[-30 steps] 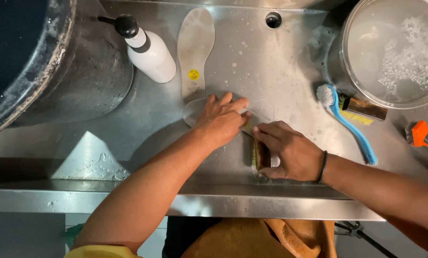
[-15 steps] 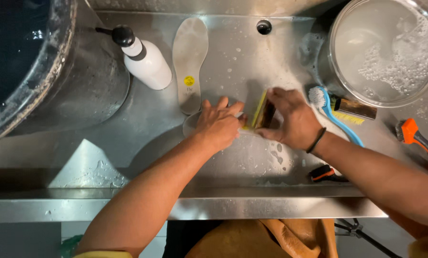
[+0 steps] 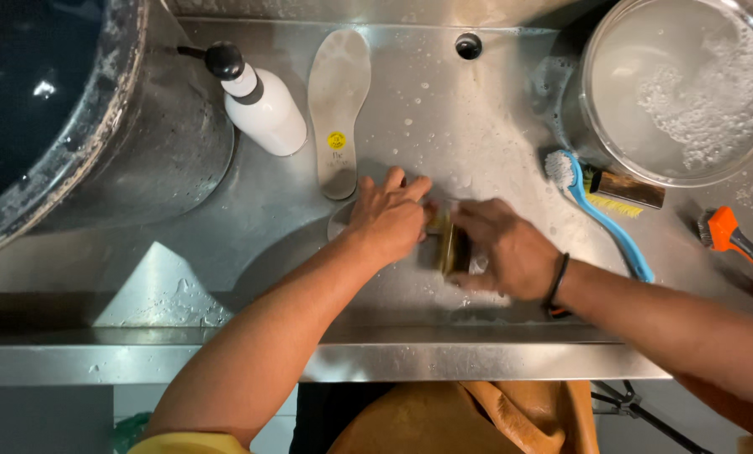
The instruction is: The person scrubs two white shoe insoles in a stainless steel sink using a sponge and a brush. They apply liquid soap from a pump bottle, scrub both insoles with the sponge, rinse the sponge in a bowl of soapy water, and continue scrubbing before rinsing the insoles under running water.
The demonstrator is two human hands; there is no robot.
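My left hand (image 3: 391,217) presses flat on a pale insole (image 3: 341,224) lying on the wet steel counter (image 3: 443,109); only the insole's rounded end shows beside my palm. My right hand (image 3: 511,249) grips a small wooden brush (image 3: 450,244) just right of my left fingers, low against the counter. A second grey insole (image 3: 338,105) with a yellow sticker lies flat farther back, apart from both hands.
A white pump bottle (image 3: 263,105) lies at the back left beside a large dark tub (image 3: 48,109). A clear bowl of soapy water (image 3: 675,84) stands at the back right. A blue-handled brush (image 3: 599,214), a wooden brush (image 3: 624,189) and an orange-handled tool (image 3: 734,240) lie right.
My right hand has gone from near the counter's front edge up toward the back, then down again with the brush. My left hand stays pressed on the insole.
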